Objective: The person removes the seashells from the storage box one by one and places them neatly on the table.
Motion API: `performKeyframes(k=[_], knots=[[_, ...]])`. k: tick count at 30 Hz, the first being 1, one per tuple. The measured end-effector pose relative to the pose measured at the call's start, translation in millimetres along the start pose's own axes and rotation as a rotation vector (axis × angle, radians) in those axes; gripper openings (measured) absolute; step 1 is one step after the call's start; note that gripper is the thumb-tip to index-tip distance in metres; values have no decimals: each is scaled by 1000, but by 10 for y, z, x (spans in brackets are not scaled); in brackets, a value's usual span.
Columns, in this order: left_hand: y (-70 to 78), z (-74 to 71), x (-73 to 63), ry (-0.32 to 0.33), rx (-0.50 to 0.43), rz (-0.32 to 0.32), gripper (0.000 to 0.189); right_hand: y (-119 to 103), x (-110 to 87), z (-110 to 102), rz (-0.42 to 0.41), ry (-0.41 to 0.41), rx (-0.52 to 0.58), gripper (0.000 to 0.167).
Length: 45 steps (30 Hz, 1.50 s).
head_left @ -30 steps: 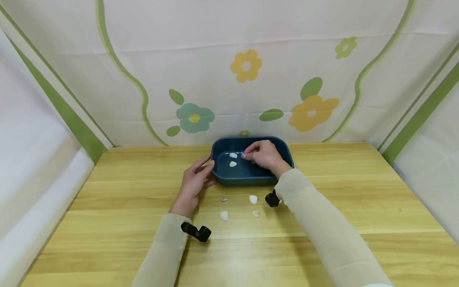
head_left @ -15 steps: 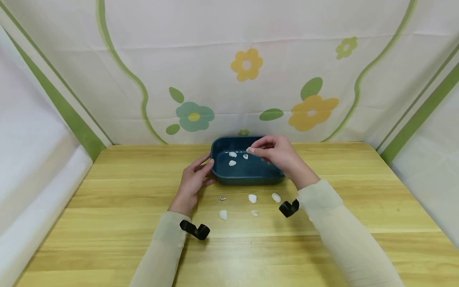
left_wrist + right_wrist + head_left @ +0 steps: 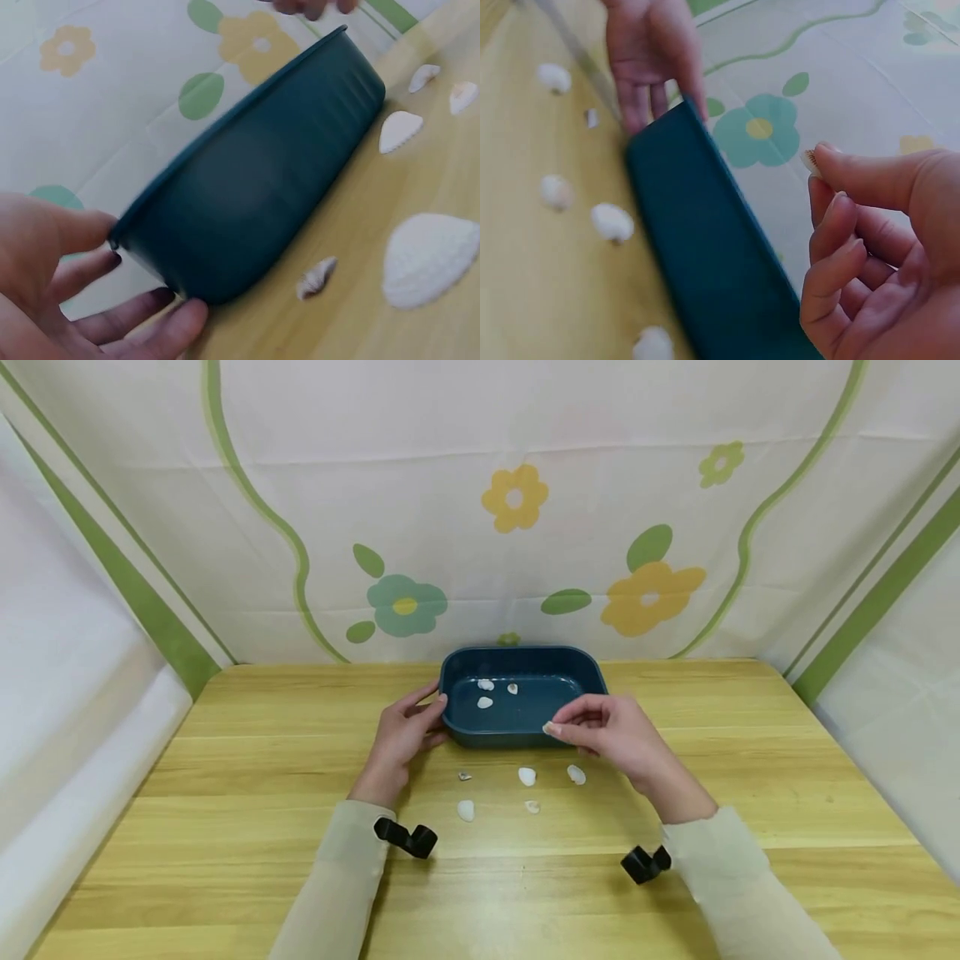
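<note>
My left hand holds the left end of a dark blue rectangular dish, thumb at the rim and other fingers against the outer wall. Just over the dish's near right rim, my right hand pinches a small pale seashell between thumb and forefinger; much of it is covered. Inside the dish lie a few white seashells, including one seashell toward the left. On the table in front are a broad white seashell, a tiny greyish spiral seashell, and several others.
The wooden table ends at a white cloth backdrop printed with flowers, close behind the dish. More cloth hangs at both sides. A black camera mount sticks out from the left wrist, with another mount on the right.
A shell has been left inside the dish. My right hand has risen off the dish floor with a shell and moved right and toward me. My left hand stays put.
</note>
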<state>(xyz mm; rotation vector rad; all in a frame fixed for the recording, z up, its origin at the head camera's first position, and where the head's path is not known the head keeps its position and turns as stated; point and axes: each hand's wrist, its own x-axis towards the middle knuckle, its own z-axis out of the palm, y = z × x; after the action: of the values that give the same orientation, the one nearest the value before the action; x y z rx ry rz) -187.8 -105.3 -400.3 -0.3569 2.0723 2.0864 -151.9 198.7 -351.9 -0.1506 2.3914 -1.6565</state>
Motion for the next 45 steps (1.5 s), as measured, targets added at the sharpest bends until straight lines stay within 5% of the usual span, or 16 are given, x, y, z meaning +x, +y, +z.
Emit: performKeyframes(k=[14, 28, 45], knots=[[184, -64, -21, -3, -15, -36, 52, 595, -292, 53, 142, -62, -2, 28], [258, -65, 27, -48, -4, -28, 51, 619, -404, -60, 127, -179, -73, 20], [196, -31, 69, -62, -37, -51, 50, 578, -434, -67, 177, -113, -274, 11]])
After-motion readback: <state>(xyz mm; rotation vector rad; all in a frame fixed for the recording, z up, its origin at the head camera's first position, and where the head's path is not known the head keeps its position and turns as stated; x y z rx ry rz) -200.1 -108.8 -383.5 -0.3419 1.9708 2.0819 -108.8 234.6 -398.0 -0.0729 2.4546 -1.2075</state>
